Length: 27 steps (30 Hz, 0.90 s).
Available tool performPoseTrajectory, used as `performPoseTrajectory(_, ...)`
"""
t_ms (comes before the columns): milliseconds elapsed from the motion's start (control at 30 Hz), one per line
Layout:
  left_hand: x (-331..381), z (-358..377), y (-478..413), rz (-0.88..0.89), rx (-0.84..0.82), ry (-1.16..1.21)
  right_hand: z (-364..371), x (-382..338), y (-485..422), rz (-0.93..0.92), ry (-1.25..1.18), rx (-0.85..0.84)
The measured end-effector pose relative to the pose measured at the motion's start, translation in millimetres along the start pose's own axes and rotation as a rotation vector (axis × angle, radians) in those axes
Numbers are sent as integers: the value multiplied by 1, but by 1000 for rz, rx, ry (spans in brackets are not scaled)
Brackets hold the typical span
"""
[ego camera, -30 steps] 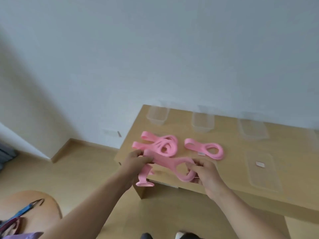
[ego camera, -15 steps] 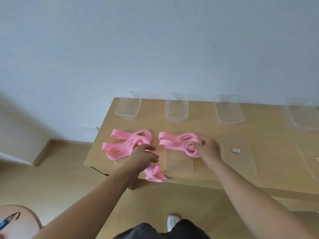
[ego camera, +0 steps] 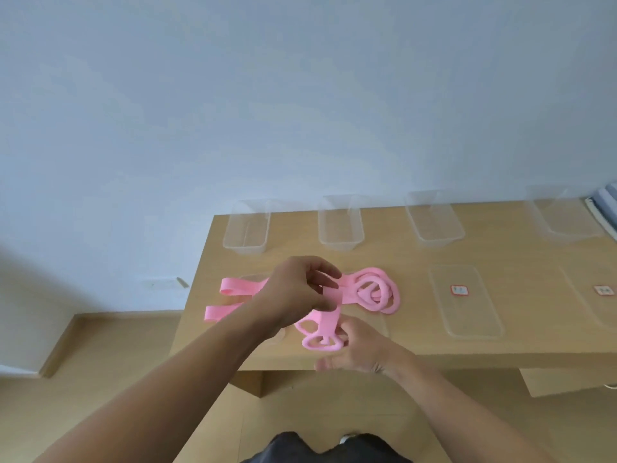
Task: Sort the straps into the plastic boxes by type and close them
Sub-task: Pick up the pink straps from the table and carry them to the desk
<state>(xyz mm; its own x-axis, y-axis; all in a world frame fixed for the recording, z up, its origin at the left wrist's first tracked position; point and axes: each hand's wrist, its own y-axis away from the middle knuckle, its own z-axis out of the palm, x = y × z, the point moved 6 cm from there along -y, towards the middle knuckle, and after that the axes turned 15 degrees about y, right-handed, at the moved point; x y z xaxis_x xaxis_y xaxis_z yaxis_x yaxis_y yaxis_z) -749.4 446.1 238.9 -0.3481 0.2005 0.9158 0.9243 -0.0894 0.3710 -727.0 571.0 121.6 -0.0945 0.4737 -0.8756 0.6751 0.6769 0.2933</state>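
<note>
My left hand (ego camera: 300,289) pinches a pink strap (ego camera: 325,324) and holds it up over the table's front edge, so the strap hangs down. My right hand (ego camera: 357,350) is just below, its fingertips against the strap's looped lower end and its thumb spread away from it. A coiled pile of pink straps (ego camera: 374,292) lies on the wooden table (ego camera: 417,345) just right of my left hand. More flat pink straps (ego camera: 230,286) lie to the left, partly hidden by my left arm. Several open clear plastic boxes line the back edge, among them a left box (ego camera: 247,228) and a middle box (ego camera: 340,225).
Two more clear boxes (ego camera: 434,222) (ego camera: 564,215) stand at the back right. Clear lids with small red labels lie flat on the table at right (ego camera: 467,315) (ego camera: 587,305). The table's left edge drops to a wooden floor (ego camera: 110,345). A white wall rises behind.
My left hand has lifted off the table, raising a strap. My right hand left the coiled pile and came down to the front edge, to that strap's lower end. The camera shifted right.
</note>
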Motion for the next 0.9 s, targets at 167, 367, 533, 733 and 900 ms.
performPoseTrajectory(167, 19, -18, -5, 147, 55, -93, -12, 2, 2, 102, 155, 276)
performPoseTrajectory(367, -9, -49, -33, 171, 201, -220, -23, 25, 31, 279, -145, 475)
performPoseTrajectory(533, -65, -47, -48, -7, 194, -258, -46, 56, 53, 483, -472, 689)
performPoseTrajectory(733, -103, -14, -50, -103, 144, -270, -76, 72, 40, 597, -354, 770)
performPoseTrajectory(900, -106, -10, -44, -97, 109, -297, -96, 55, 42, 593, 395, 759)
